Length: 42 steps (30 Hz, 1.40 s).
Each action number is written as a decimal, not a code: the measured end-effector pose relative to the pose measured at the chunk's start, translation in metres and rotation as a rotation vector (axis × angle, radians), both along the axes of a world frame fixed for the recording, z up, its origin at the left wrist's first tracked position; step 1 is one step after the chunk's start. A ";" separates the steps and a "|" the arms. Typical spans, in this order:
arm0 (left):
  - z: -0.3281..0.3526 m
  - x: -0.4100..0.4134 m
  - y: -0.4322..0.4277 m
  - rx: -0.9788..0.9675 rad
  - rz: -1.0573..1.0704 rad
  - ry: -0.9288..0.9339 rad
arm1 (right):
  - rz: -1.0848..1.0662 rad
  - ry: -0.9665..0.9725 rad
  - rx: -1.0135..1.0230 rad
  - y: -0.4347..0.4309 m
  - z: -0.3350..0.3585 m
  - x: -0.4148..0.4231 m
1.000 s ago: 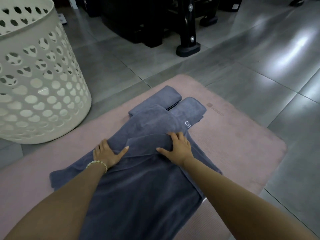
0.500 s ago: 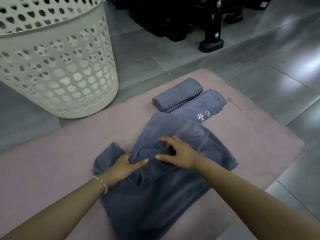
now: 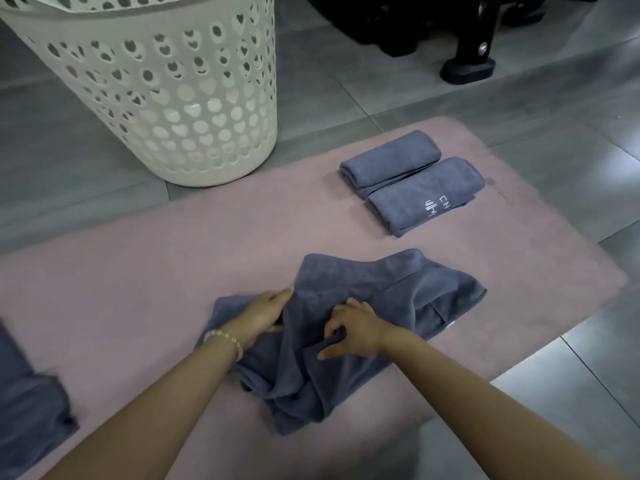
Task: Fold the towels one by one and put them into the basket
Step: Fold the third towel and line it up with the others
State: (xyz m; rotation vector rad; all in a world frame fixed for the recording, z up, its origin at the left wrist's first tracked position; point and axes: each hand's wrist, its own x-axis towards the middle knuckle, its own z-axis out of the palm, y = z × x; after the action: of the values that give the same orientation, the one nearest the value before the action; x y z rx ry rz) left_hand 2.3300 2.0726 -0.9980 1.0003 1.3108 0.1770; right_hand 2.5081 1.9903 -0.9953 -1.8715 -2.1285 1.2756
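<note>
A loose blue-grey towel (image 3: 391,296) lies bunched on the pink mat (image 3: 173,258) in front of me. My left hand (image 3: 263,313), with a bead bracelet at the wrist, grips a fold at the towel's left side. My right hand (image 3: 353,329) has its fingers curled into the cloth at the towel's middle. Two folded towels (image 3: 415,181) lie side by side at the mat's far right; the nearer one carries white lettering. The white perforated basket (image 3: 166,95) stands on the floor behind the mat, at the left.
Another blue-grey towel (image 3: 27,410) lies at the mat's near left edge, partly cut off. A black equipment base (image 3: 467,69) stands on the grey tiled floor at the far right. Grey tiles (image 3: 571,368) surround the mat.
The loose towel has been dragged toward me and off the two folded towels, which now lie apart from it. Both hands went from pressing flat to gripping the cloth. The view swung left.
</note>
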 end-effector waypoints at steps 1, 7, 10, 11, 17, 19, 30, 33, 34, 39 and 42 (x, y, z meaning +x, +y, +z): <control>-0.001 0.007 0.008 0.014 0.021 -0.011 | -0.014 0.045 -0.005 0.000 0.002 0.002; -0.007 0.041 0.043 -0.077 0.140 0.013 | -0.269 0.434 -0.076 0.001 0.039 0.028; -0.006 0.047 0.050 -0.143 0.101 -0.045 | -0.388 0.526 -0.094 0.002 0.046 0.048; -0.005 0.051 0.051 -0.130 0.097 -0.043 | -0.414 0.550 -0.116 0.002 0.050 0.052; 0.021 0.068 0.039 0.136 0.024 -0.133 | -0.438 0.607 -0.130 0.000 0.066 0.055; 0.038 0.072 0.027 0.214 0.000 -0.228 | -0.464 0.661 -0.074 0.001 0.074 0.051; 0.080 0.067 -0.004 0.245 -0.165 -0.304 | -0.671 0.669 0.409 0.015 0.082 0.042; 0.083 0.070 -0.006 0.284 -0.212 -0.216 | -0.688 0.626 0.471 0.017 0.080 0.044; 0.084 0.071 -0.006 0.296 -0.228 -0.203 | -0.695 0.634 0.480 0.017 0.082 0.045; 0.089 0.079 -0.012 0.378 -0.419 -0.342 | -0.695 0.673 0.491 0.018 0.087 0.050; 0.078 0.082 -0.006 0.529 -0.338 -0.293 | -0.908 0.730 0.482 0.018 0.080 0.065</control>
State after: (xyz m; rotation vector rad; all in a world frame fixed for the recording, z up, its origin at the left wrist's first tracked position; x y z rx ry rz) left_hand 2.4123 2.0671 -0.9200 1.5629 0.8224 0.4082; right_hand 2.5727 2.0082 -0.9156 -1.4943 -0.9069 0.8860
